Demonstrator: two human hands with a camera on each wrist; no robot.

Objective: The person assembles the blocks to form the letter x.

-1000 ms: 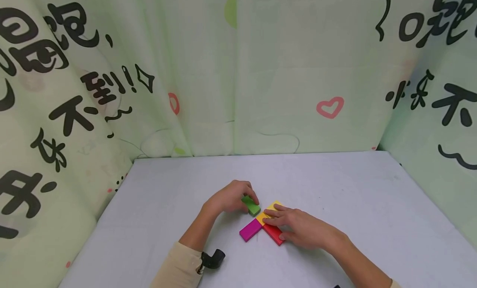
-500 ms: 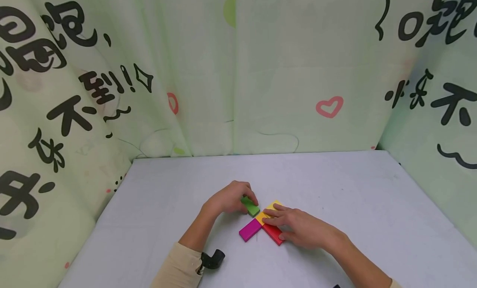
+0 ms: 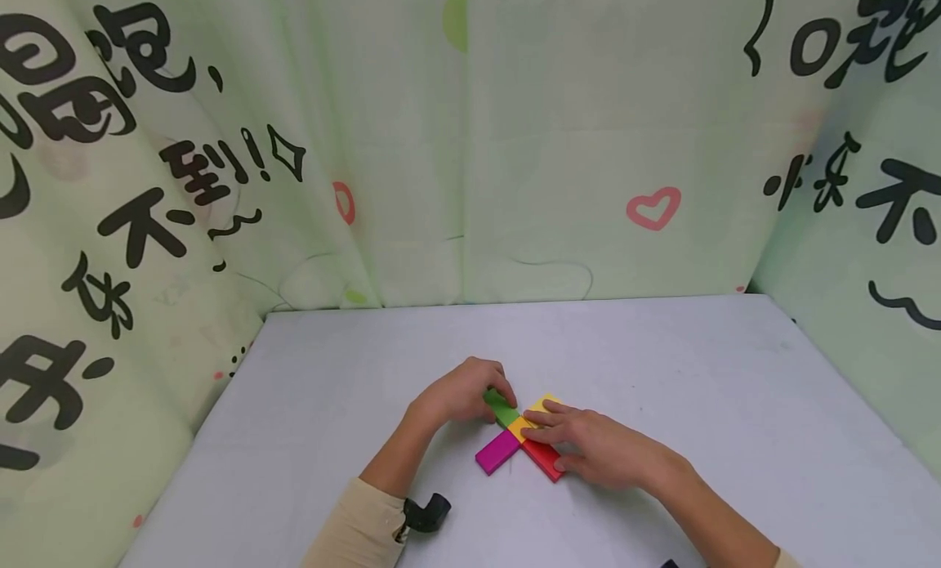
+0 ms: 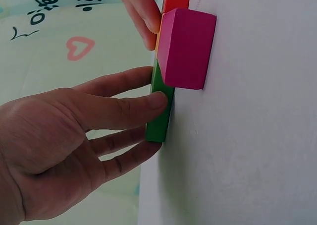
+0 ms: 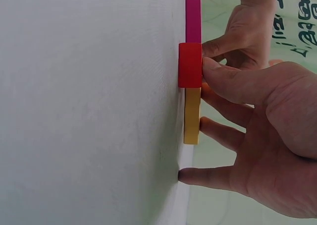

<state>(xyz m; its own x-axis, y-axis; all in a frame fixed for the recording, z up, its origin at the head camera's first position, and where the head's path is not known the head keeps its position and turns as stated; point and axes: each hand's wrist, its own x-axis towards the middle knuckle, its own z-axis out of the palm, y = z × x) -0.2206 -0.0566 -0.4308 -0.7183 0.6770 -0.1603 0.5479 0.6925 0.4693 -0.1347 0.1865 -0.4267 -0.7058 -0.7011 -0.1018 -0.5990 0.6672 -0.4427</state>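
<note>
In the head view, my left hand [image 3: 468, 391] holds a green block [image 3: 501, 408] at the upper left of a flat cross of blocks. The left wrist view shows its thumb on one side of the green block [image 4: 161, 113] and fingers on the other. My right hand [image 3: 606, 447] lies over the right side with spread, fairly straight fingers. Its fingers touch the small orange centre block [image 3: 518, 428] and the yellow block [image 3: 547, 402]; its thumb touches the red block [image 3: 542, 459]. A magenta block [image 3: 497, 452] forms the lower left arm, untouched.
The blocks lie on a white-covered table [image 3: 353, 364]. A pale green curtain [image 3: 544, 143] with black writing and red hearts hangs behind and at both sides. A black wrist camera [image 3: 428, 513] sits at the left cuff.
My left hand has shifted slightly right with the green block, which now meets the orange centre block where a small gap showed before. The right hand has stayed in place.
</note>
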